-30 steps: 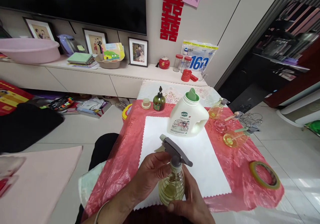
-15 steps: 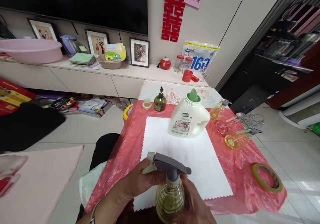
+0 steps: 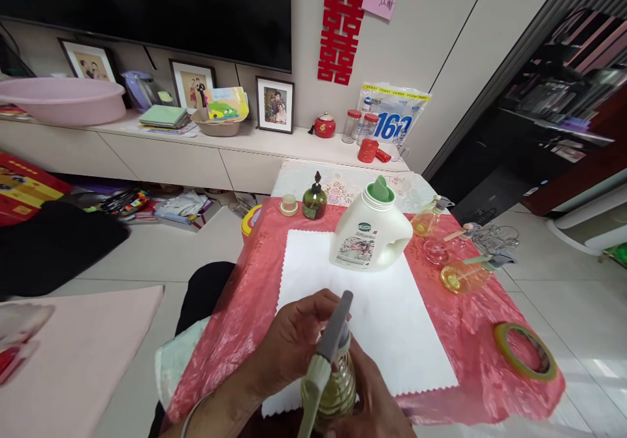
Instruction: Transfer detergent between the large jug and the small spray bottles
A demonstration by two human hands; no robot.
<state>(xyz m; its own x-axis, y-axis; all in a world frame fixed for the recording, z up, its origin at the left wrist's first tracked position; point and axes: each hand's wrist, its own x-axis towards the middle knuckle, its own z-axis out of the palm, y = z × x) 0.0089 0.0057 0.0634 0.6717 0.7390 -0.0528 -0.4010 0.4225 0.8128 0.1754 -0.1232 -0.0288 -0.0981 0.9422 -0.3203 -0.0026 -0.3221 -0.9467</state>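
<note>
A: Where are we holding the spray bottle [image 3: 333, 386]?
B: Bottom centre of frame; left hand [image 3: 294, 340] gripping its grey trigger head [image 3: 333, 333], right hand [image 3: 375, 405] clasping the ribbed body

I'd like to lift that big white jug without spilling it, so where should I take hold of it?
Probably by the handle loop on the right side of the white jug, coming in from the right, where the cut-out in the body leaves room for fingers. It stands upright on the white cloth, with its green cap on top, so lift straight up.
</note>
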